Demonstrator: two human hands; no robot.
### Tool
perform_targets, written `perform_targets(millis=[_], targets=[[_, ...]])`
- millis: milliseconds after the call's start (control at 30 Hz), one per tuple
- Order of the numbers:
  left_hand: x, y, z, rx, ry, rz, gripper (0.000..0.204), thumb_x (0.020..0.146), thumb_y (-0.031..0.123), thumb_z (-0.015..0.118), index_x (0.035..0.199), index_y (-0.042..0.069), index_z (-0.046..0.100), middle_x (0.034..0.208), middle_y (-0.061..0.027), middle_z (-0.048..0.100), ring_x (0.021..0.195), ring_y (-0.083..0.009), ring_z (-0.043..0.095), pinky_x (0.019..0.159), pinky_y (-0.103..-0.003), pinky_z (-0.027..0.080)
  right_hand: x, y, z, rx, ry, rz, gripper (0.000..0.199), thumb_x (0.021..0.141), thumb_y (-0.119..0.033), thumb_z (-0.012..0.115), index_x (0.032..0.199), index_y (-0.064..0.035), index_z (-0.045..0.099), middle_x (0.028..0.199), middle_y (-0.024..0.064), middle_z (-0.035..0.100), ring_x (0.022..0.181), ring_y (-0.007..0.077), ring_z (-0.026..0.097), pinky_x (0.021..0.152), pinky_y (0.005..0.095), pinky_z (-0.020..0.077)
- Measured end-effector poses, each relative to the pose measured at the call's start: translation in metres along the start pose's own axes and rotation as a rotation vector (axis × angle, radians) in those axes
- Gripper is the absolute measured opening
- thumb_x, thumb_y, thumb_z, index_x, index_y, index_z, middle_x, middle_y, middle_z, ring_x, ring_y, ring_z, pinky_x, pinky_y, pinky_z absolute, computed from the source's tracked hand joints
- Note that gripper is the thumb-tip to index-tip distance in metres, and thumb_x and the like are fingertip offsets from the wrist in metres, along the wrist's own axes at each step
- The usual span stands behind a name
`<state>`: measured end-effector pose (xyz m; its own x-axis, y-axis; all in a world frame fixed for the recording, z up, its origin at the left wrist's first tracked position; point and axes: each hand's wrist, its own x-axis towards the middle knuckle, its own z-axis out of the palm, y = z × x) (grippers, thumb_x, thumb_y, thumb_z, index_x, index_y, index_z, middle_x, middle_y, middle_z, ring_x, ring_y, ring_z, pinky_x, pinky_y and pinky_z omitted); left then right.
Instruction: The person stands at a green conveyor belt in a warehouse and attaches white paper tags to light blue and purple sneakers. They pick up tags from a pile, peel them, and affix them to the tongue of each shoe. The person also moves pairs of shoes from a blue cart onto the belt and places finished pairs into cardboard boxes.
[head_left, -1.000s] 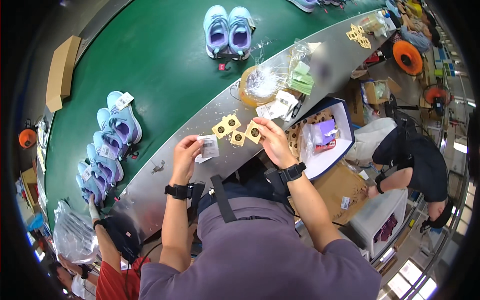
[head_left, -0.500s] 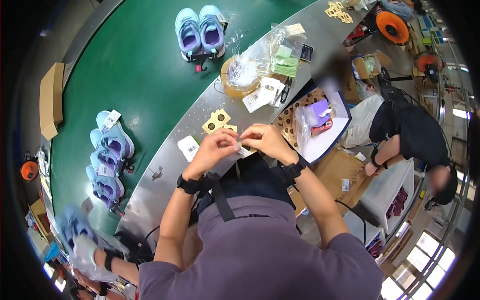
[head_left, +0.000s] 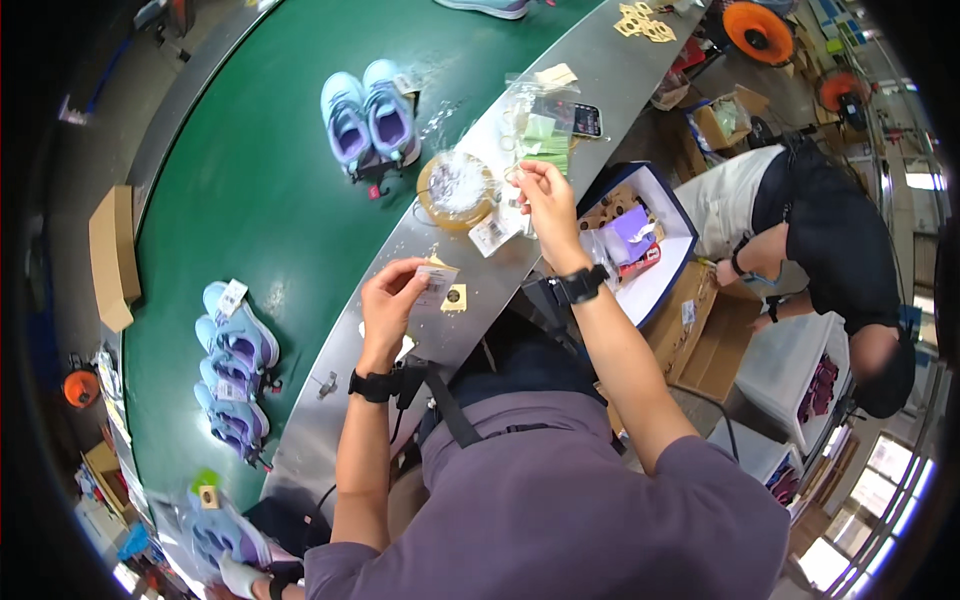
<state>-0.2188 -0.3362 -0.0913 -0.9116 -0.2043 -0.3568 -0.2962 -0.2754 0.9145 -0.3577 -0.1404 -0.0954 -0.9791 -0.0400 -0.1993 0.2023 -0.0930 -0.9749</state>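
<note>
While the left hand (head_left: 393, 300) pinches a white barcode tag (head_left: 434, 287) above the metal counter (head_left: 440, 340), its thumb and fingertips grip one end only, which probably leaves the rest easy to reach. A tan sliver shows at the tag's top; whether it is a separate card is unclear. Just beside the tag, a tan card with a round black emblem (head_left: 454, 297) lies on the counter.

The right hand (head_left: 548, 205) is farther along, its thumb and forefinger drawn narrow; I cannot tell whether they hold anything thin and clear. Near it, the round tub of clear plastic fasteners (head_left: 458, 187) sits at the counter's belt-side edge, presumably for easy reach. Loose barcode tags (head_left: 492, 233) lie next to it. Across that edge, paired light-blue sneakers (head_left: 370, 118) stand with toes away from the counter, perhaps keeping their heels accessible.
</note>
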Motion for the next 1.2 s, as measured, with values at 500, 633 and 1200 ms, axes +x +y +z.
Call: perform_targets(millis=[500,633,1200], targets=[[0.092,0.045,0.062,0.482,-0.307,0.413,0.012,0.084,-0.007,0.052,0.094,-0.003,0.056,0.134,-0.0099,0.042,0.093,-0.0110,0.054,0.082,-0.023,0.044,0.054,0.015,0.004,0.057,0.075,-0.166,0.016,0.074,-0.017,0.064,0.078,-0.0012,0.066,0.071,0.0085,0.067,0.061,0.0176,0.063,0.056,0.0298,0.0480],[0.103,0.054,0.067,0.550,-0.410,0.282,0.012,0.084,-0.008,0.050,0.094,-0.004,0.056,0.143,-0.0113,0.034,0.091,-0.0096,0.054,0.080,-0.021,0.044,0.041,-0.008,0.016,-0.260,0.155,-0.472,0.016,0.078,-0.022,0.060,0.076,-0.0060,0.062,0.075,0.0108,0.064,0.068,0.0278,0.062,0.064,0.0373,0.0478],[0.090,0.077,0.068,0.468,-0.048,0.431,0.014,0.085,0.003,0.059,0.098,-0.002,0.060,0.119,-0.0136,0.057,0.097,-0.0147,0.057,0.083,-0.026,0.046,0.053,-0.107,-0.035,0.478,-0.027,-0.462,0.010,0.092,-0.014,0.054,0.093,-0.0044,0.056,0.073,-0.0022,0.054,0.063,0.0054,0.053,0.059,0.0234,0.0449]])
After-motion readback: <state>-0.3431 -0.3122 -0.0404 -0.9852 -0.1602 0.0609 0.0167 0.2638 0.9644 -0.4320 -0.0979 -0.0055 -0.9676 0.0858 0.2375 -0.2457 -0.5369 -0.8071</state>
